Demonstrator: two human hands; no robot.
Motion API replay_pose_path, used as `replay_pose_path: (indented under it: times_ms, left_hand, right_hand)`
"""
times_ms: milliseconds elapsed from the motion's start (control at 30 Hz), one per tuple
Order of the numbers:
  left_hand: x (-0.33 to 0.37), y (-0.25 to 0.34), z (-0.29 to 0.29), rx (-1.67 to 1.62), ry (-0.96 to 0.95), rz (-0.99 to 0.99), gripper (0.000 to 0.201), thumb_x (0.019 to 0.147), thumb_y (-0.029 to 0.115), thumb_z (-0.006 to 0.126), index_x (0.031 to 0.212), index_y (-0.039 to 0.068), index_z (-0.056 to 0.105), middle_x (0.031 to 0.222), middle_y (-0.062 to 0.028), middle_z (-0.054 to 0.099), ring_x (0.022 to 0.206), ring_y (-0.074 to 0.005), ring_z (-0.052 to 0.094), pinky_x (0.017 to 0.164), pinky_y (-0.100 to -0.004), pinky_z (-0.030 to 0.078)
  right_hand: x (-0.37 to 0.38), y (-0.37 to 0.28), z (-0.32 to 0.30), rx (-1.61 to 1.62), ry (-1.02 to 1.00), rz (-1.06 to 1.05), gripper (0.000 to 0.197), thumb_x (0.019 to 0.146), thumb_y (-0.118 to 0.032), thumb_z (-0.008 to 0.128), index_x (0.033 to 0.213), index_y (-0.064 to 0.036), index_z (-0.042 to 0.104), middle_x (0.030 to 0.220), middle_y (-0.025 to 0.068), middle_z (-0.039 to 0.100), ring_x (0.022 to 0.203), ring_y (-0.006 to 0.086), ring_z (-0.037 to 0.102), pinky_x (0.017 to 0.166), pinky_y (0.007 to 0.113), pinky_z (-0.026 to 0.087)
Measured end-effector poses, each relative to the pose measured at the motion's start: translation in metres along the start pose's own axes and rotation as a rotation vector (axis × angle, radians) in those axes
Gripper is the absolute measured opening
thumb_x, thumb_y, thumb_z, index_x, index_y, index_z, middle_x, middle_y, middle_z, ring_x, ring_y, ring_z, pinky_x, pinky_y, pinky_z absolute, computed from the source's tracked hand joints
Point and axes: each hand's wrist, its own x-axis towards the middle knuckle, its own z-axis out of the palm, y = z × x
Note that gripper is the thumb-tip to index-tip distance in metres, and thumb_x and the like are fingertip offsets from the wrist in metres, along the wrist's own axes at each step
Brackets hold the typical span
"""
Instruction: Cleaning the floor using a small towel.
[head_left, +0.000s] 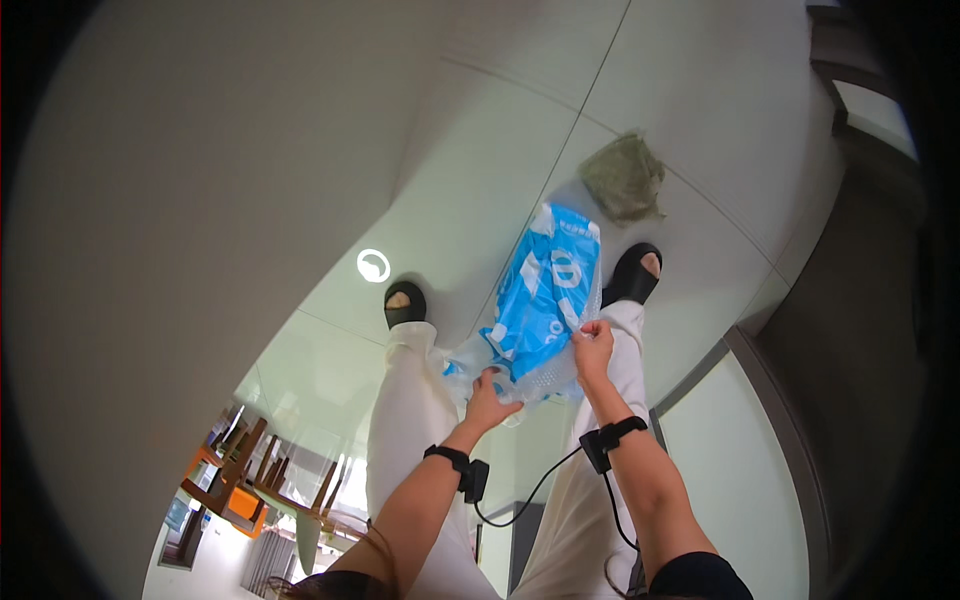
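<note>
I look down at my own legs in white trousers and black open-toed sandals on a glossy tiled floor. My left hand (489, 397) grips the lower end of a blue and white plastic bag (545, 295) that hangs in front of my legs. My right hand (592, 346) pinches the bag's clear plastic edge on its right side. Both wrists carry black bands joined by a black cable.
A crumpled grey-green cloth (624, 178) lies on the floor beyond my right foot. A small white ring (373, 265) sits on the tiles left of my left foot. A dark door frame (780, 400) runs along the right. The floor reflects wooden chairs (240, 470) at lower left.
</note>
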Motion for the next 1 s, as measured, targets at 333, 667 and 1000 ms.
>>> replay_pose_path:
  times_ms: [333, 667, 1000]
  left_hand:
    - [-0.066, 0.117, -0.131, -0.038, 0.025, 0.061, 0.028, 0.071, 0.016, 0.056, 0.097, 0.006, 0.052, 0.071, -0.0209, 0.057, 0.070, -0.0398, 0.056, 0.062, -0.0458, 0.044]
    - [-0.092, 0.306, -0.287, -0.184, 0.124, 0.386, 0.034, 0.067, 0.006, 0.053, 0.100, 0.003, 0.055, 0.058, -0.0106, 0.050, 0.046, -0.0178, 0.045, 0.047, -0.0266, 0.039]
    - [-0.057, 0.434, -0.396, 0.146, 0.320, 0.693, 0.018, 0.063, 0.006, 0.057, 0.076, 0.001, 0.047, 0.058, -0.0143, 0.039, 0.048, -0.0218, 0.037, 0.049, -0.0279, 0.039]
  right_hand:
    - [0.017, -0.111, -0.056, 0.392, -0.151, 0.207, 0.020, 0.061, -0.001, 0.061, 0.078, -0.0050, 0.052, 0.069, 0.0039, 0.050, 0.065, 0.0145, 0.050, 0.058, 0.026, 0.040]
    - [0.037, -0.242, -0.109, 0.701, -0.385, -0.069, 0.024, 0.077, -0.013, 0.059, 0.099, -0.0063, 0.055, 0.081, 0.0066, 0.055, 0.069, 0.0105, 0.050, 0.059, 0.023, 0.042]
    - [0.000, -0.276, -0.156, 0.343, -0.372, -0.705, 0.050, 0.089, -0.037, 0.037, 0.126, -0.0044, 0.038, 0.130, 0.0172, 0.036, 0.121, 0.0314, 0.033, 0.101, 0.038, 0.022]
